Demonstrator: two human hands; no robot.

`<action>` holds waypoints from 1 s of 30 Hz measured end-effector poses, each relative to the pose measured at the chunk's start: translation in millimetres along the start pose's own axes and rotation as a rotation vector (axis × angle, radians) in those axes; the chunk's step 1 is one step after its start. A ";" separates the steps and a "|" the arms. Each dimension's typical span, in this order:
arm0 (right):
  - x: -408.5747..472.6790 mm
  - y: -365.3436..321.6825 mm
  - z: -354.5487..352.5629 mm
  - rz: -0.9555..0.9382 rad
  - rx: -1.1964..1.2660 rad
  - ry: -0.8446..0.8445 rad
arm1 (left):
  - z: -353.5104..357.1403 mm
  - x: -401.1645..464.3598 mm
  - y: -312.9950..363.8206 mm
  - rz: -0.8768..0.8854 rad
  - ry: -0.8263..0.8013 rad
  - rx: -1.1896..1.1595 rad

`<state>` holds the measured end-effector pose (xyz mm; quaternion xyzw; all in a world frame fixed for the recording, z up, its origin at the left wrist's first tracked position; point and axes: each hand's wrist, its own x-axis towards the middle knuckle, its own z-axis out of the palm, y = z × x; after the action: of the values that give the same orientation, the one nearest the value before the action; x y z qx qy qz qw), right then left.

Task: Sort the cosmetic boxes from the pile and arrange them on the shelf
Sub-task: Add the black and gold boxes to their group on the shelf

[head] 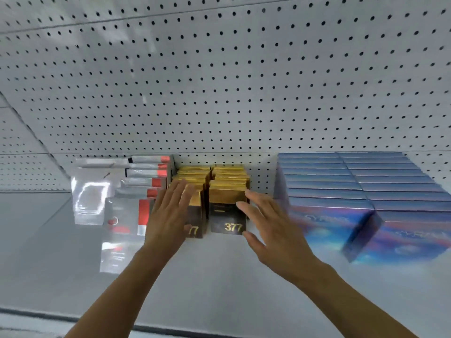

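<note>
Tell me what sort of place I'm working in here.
Probably a shop or stockroom display: a white shelf backed by pegboard, with boxed goods in sorted rows, silver boxes, gold boxes marked 377 and blue boxes. Both hands, left hand and right hand, are at the gold boxes.

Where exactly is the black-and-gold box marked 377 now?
The black-and-gold box marked 377 stands mid-shelf, fronting the right gold row, between the left hand and right hand.

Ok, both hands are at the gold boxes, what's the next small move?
Probably press the two front gold boxes together: a dark gap splits the rows. The left hand lies flat on the left row, the right hand open beside the right row.
</note>
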<state>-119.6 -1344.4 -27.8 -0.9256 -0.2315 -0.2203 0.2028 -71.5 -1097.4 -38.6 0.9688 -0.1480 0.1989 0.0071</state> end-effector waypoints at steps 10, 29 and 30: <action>66.3 -0.6 83.5 0.565 0.207 0.059 | 33.1 54.4 -35.5 0.153 -0.221 0.383; 93.7 13.9 75.6 0.681 0.809 -0.026 | 41.4 72.5 -30.5 -0.191 0.014 -0.542; 94.8 14.0 73.8 0.681 0.818 -0.032 | 39.0 75.0 -29.5 -0.196 -0.007 -0.523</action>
<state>-13.8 -1288.4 -44.6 -0.7971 0.0120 -0.0197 0.6035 17.8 -1093.3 -44.1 0.9444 -0.0998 0.1491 0.2755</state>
